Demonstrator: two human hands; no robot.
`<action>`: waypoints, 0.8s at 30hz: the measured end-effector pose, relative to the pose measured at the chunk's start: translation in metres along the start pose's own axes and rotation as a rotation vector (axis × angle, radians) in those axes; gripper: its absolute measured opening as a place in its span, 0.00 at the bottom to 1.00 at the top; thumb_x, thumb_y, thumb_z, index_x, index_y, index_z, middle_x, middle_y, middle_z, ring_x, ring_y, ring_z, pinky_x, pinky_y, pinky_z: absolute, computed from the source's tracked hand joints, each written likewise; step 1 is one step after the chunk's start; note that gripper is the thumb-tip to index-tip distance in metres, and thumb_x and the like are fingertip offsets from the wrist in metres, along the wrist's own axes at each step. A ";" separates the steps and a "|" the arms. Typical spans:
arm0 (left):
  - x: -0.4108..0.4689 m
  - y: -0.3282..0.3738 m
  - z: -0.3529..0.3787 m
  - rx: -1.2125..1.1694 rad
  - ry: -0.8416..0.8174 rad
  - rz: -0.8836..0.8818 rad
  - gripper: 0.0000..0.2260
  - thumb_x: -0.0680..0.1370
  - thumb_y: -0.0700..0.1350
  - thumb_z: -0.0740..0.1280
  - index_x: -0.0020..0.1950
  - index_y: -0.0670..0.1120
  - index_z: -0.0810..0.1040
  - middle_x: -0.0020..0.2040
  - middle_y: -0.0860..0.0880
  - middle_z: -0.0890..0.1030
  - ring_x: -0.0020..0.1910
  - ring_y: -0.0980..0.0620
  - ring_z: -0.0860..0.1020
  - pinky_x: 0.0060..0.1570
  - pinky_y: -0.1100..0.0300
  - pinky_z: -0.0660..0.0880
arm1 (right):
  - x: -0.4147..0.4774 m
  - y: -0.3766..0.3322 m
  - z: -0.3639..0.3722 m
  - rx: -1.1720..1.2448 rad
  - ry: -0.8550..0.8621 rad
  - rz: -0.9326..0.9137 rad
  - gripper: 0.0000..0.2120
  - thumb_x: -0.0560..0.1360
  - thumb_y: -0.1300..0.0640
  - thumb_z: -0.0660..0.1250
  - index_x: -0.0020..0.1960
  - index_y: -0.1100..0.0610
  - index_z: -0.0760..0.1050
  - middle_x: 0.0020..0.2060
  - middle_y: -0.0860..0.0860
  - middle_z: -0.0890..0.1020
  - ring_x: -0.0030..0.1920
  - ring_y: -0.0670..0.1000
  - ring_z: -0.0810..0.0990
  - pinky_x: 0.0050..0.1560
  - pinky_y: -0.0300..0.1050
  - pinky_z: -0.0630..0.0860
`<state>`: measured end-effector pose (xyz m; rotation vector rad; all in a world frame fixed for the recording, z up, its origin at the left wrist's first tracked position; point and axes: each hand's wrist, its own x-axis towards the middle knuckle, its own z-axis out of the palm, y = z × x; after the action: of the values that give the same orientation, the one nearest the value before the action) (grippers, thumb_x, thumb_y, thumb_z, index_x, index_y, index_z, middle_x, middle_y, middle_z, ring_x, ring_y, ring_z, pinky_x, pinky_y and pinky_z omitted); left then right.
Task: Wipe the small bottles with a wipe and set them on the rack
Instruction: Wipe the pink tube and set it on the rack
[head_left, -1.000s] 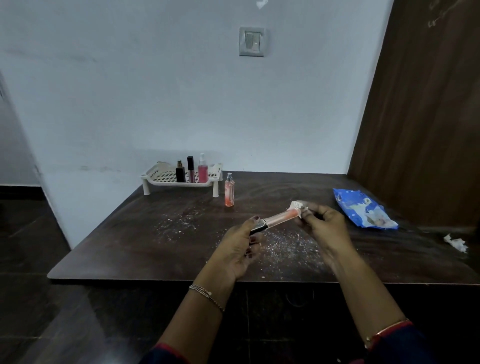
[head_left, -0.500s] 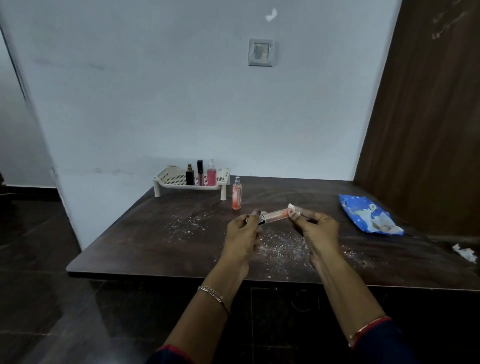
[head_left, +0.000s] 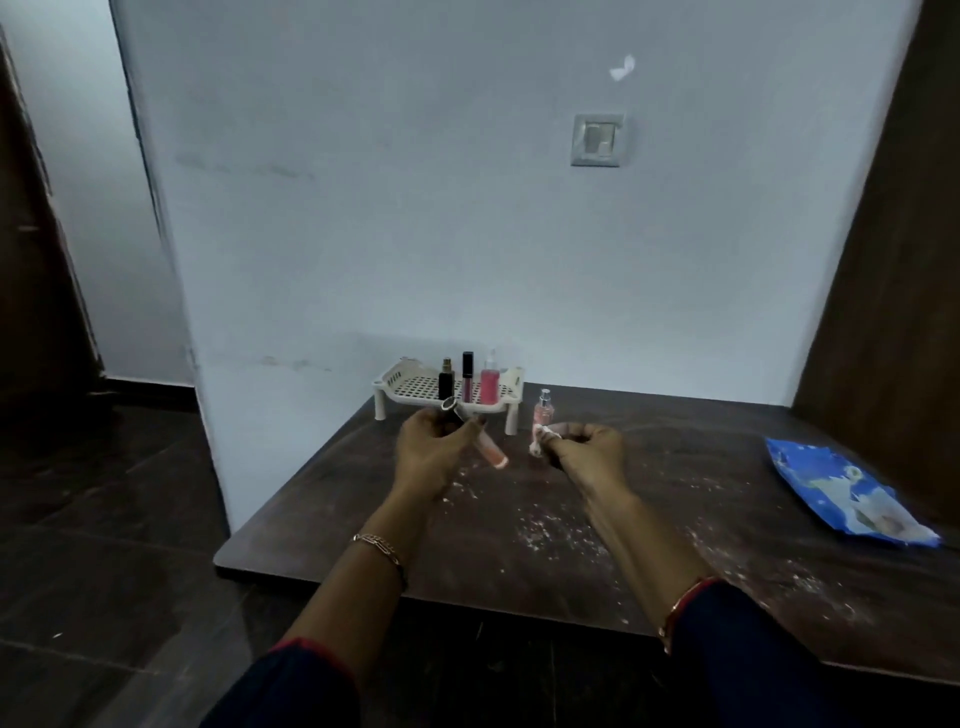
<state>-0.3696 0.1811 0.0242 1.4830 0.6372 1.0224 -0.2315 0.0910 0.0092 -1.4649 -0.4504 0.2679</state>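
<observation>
My left hand (head_left: 434, 447) grips a slim orange tube (head_left: 488, 448) with a dark cap, tilted, cap end up toward the rack. My right hand (head_left: 587, 448) pinches a crumpled white wipe (head_left: 537, 439), apart from the tube. The white perforated rack (head_left: 415, 387) stands at the table's back edge by the wall and carries a black bottle (head_left: 445, 379), a dark slim tube (head_left: 467, 375) and a pink spray bottle (head_left: 489, 382). A small pink bottle (head_left: 544, 408) stands on the table just right of the rack.
The dark wooden table (head_left: 571, 545) is dusted with white specks. A blue wipes packet (head_left: 841, 493) lies at the right. A white wall with a switch plate (head_left: 597, 139) is behind; a brown panel (head_left: 893, 260) stands right. Dark floor lies left of the table.
My hands have come apart: the wipe has left the tube with my right hand. My left hand has swung the tube leftward toward the rack, cap end up. The camera has turned left.
</observation>
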 end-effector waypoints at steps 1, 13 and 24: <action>0.009 0.001 -0.008 0.016 0.032 0.018 0.05 0.73 0.42 0.72 0.47 0.42 0.80 0.37 0.49 0.81 0.31 0.58 0.75 0.31 0.66 0.71 | 0.007 0.001 0.009 -0.008 0.000 0.001 0.07 0.65 0.61 0.77 0.34 0.58 0.79 0.32 0.54 0.84 0.35 0.53 0.83 0.41 0.47 0.81; 0.181 -0.001 -0.051 0.548 0.162 0.138 0.11 0.76 0.53 0.66 0.43 0.47 0.78 0.39 0.45 0.83 0.39 0.45 0.79 0.43 0.56 0.74 | 0.075 0.025 0.068 -0.336 -0.128 -0.105 0.08 0.68 0.56 0.76 0.35 0.54 0.77 0.36 0.52 0.83 0.36 0.50 0.79 0.36 0.41 0.74; 0.255 -0.060 -0.039 0.683 0.068 0.116 0.13 0.78 0.54 0.63 0.46 0.46 0.80 0.36 0.50 0.82 0.38 0.46 0.81 0.48 0.53 0.78 | 0.099 0.041 0.094 -0.292 -0.254 -0.135 0.05 0.70 0.59 0.74 0.39 0.56 0.78 0.24 0.43 0.81 0.27 0.39 0.78 0.35 0.37 0.75</action>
<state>-0.2739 0.4286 0.0248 2.1004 1.0251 0.9928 -0.1815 0.2230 -0.0143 -1.6835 -0.8184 0.2907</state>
